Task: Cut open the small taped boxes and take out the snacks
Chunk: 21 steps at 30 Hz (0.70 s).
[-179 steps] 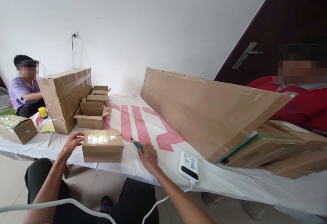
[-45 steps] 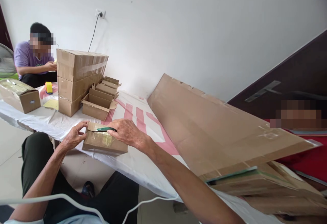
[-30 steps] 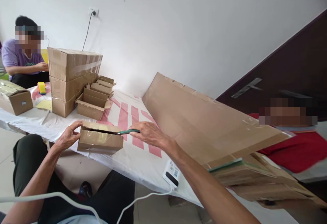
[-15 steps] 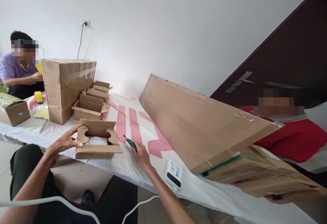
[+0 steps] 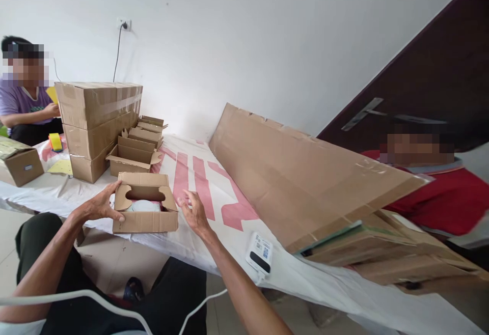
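Note:
A small cardboard box (image 5: pixel 145 221) lies near the front edge of the table, its top flaps folded back. Something pale and round (image 5: pixel 145 205) shows inside it. My left hand (image 5: pixel 100 205) grips the box's left end, thumb on the flap. My right hand (image 5: pixel 193 211) hovers just right of the box with its fingers spread and nothing in them. The green-handled cutter is not visible.
A stack of taped cartons (image 5: pixel 95 116) and several open small boxes (image 5: pixel 133 158) stand behind. A long cardboard sheet (image 5: pixel 305 182) leans on the right. A white device (image 5: pixel 261 252) with a cable lies at the table edge. A person in purple (image 5: pixel 19 108) sits far left, one in red (image 5: pixel 443 200) at right.
My right hand ran the cutter along the taped top, then lowered it beside the box. The flaps now stand open, and the right hand has come back to the box without the cutter.

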{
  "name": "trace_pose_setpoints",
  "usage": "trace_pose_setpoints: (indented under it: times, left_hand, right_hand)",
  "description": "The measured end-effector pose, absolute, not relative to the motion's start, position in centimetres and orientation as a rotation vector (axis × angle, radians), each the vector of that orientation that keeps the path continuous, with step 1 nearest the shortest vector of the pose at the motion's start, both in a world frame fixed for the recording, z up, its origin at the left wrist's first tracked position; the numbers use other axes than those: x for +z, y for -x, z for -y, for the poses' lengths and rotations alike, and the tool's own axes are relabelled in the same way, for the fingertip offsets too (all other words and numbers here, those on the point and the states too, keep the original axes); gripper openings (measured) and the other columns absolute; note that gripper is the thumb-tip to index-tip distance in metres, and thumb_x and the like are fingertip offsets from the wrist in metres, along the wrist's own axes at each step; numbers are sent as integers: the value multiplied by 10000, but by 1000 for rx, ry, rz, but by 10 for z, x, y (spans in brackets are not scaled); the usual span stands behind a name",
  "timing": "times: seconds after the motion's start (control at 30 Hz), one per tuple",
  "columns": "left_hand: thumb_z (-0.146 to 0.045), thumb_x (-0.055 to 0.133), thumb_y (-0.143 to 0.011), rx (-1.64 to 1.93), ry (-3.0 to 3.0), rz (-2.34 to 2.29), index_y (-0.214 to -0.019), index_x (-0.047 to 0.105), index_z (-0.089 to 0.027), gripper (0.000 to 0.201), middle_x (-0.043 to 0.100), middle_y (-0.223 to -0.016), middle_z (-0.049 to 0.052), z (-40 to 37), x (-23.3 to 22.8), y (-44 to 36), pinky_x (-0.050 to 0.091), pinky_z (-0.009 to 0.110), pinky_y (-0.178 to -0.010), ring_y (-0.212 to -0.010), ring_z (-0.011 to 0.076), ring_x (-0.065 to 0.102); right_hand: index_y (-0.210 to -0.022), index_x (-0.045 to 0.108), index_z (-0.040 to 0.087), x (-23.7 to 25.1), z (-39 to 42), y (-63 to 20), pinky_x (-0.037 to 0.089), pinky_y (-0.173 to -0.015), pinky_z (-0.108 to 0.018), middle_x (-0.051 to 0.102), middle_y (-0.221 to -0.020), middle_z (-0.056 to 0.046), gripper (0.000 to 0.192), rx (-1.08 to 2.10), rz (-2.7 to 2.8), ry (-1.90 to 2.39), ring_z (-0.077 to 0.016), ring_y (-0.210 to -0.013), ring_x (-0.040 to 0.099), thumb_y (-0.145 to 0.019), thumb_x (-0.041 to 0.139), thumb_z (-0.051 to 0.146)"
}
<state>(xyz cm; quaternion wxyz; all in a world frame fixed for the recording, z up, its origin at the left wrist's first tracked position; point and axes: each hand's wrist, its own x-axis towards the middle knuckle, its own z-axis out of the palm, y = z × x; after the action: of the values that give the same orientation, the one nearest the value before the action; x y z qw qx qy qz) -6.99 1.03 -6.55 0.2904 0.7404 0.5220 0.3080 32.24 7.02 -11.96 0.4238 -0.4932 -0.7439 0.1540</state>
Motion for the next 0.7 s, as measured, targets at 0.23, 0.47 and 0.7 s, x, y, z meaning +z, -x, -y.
trace_pose_setpoints:
  times: [0.23,0.47,0.7]
  left_hand:
    - [-598,997,-592,864,-1997,-1352,-1680,422,-277,1272,536,-1646,182,-14,-64,71,529,548,-1174,-1471,438,564]
    - [-598,993,-588,892,-1982,-1343,-1611,503,-240,1189,609,-1529,177,-13,-62,67,517,563,-1176,-1415,425,596]
    - [-603,993,-554,830,-1959,-1376,-1579,553,-244,1171,629,-1474,158,-25,-57,70,555,535,-1129,-1403,436,604]
  right_hand:
    - [-1566,588,196,-67,-88,-272,379,-1311,-507,551,-1646,-164,634,481,2122,1010,-309,-1559,478,-1023,614,521]
    - [-1561,603,222,-81,-116,-266,443,-1242,-460,657,-1517,-134,538,633,2228,1089,-258,-1418,604,-1067,525,420]
    - [-1495,639,181,-83,-112,-261,457,-1207,-429,707,-1417,-146,484,572,2218,1162,-252,-1353,634,-1069,520,378]
